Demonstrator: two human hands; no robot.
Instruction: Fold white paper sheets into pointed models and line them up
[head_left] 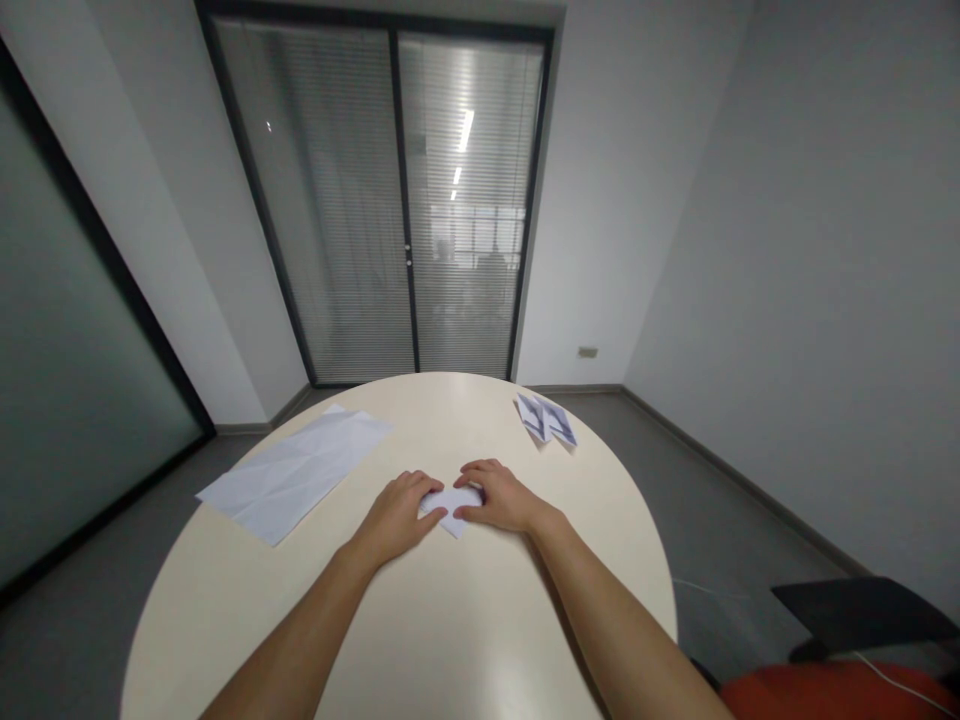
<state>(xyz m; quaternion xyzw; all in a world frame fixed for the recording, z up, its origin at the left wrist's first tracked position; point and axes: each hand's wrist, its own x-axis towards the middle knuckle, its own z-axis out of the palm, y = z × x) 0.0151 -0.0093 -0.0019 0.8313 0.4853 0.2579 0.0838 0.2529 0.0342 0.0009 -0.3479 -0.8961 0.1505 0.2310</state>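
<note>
A small folded piece of white paper (452,507) lies near the middle of the round cream table (450,620). My left hand (399,512) rests on its left side, fingers curled down and pressing on it. My right hand (496,496) covers its right side, fingers bent, thumb pinching the paper's edge. Most of the paper is hidden under both hands.
A large creased white sheet (296,472) lies at the table's left edge. A small folded paper piece (545,419) sits at the far right rim. A dark chair (862,610) and something red (832,695) are at the lower right. Glass doors with blinds stand behind.
</note>
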